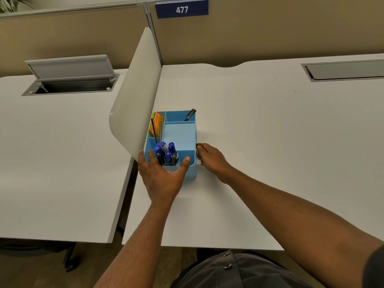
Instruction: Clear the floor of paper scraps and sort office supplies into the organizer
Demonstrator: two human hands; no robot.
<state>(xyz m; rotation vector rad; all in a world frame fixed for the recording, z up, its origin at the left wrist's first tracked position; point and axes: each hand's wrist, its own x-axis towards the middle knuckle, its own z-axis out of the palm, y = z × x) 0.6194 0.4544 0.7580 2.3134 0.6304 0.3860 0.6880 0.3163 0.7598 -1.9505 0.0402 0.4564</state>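
Hands are apart, one at each side of the blue organizer (180,134) on the white surface (259,125). The left hand (163,175) cups its near wall, thumb on the rim. The right hand (209,157) touches its 3 o'clock side with curled fingers; I cannot tell if it holds anything. Pens (166,152) stand at 6 o'clock inside, sticky notes (156,125) at 11 o'clock.

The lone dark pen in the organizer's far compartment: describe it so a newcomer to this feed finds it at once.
Start at the white desk under the blue 477 sign. The light blue organizer stands against the curved white divider, with the left hand on its near end. The dark pen leans alone in the far right compartment, its tip over the rim; the markers are bunched in the near compartment.
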